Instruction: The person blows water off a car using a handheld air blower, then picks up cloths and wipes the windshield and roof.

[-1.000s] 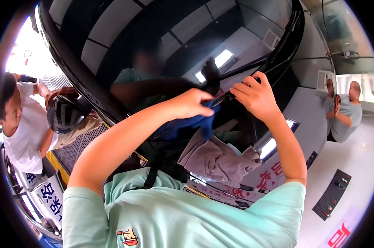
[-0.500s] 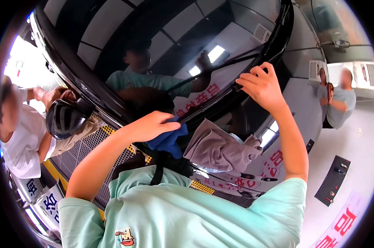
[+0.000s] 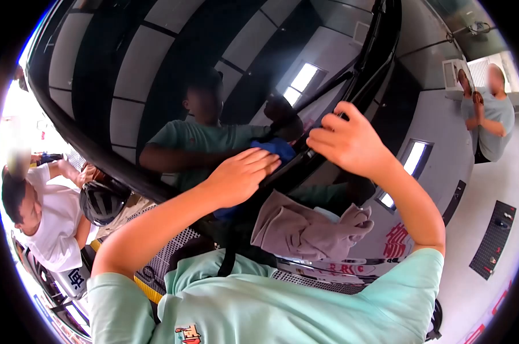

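Observation:
My left hand lies with its fingers stretched over a blue cloth, pressing it on the dark windshield near its lower edge. Another bit of blue shows beneath that wrist. My right hand has bent fingers at the black trim along the windshield's lower edge; whatever its fingertips pinch is hidden. Close above both hands, a black wiper crosses the glass. A crumpled grey-brown towel is draped on the dark bodywork below my hands.
At the left, a person in a white shirt is beside a black helmet. Another person in a grey shirt stands far right. A perforated tool panel is also at right. Reflections of the room and my body cover the glass.
My left hand has moved up and right with the blue cloth, its fingers flattening onto the glass. My right hand has shifted slightly left and down, nearer to it. The view has turned a little.

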`<control>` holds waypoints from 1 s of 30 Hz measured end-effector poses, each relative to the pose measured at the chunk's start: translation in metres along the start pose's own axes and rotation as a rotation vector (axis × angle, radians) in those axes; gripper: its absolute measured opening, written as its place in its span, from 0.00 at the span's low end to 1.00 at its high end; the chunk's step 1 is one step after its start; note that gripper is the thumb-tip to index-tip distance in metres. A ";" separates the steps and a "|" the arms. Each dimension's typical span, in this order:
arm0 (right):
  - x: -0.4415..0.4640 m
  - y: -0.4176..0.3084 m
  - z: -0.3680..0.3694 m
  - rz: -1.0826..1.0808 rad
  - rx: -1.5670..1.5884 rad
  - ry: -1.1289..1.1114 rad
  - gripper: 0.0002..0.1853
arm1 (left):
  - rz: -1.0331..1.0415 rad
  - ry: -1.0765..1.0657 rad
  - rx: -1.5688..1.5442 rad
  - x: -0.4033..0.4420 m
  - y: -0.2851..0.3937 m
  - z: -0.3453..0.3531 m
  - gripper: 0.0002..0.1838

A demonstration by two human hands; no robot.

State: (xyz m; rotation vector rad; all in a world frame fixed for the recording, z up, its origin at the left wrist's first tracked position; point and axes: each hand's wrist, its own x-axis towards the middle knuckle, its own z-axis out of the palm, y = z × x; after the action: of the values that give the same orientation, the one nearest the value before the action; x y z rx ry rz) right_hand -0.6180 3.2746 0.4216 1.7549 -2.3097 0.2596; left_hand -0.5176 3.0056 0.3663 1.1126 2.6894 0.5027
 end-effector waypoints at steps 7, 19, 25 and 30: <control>-0.008 0.002 -0.009 0.046 0.010 0.056 0.11 | 0.458 0.050 0.120 0.094 -0.048 0.004 0.28; 0.008 0.007 -0.009 0.033 0.052 0.055 0.07 | 0.558 -0.099 0.316 0.090 -0.046 0.028 0.24; 0.020 0.009 -0.004 0.015 0.044 0.044 0.10 | 0.611 -0.472 0.339 -0.082 -0.063 -0.070 0.20; 0.037 0.003 0.002 0.019 -0.003 0.030 0.11 | 0.232 -0.330 0.229 -0.146 -0.067 -0.126 0.11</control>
State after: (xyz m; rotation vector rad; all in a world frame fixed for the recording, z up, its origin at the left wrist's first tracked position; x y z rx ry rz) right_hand -0.6301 3.2409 0.4302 1.7161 -2.3060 0.2833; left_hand -0.4962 2.8279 0.4636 1.4366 2.3853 0.0331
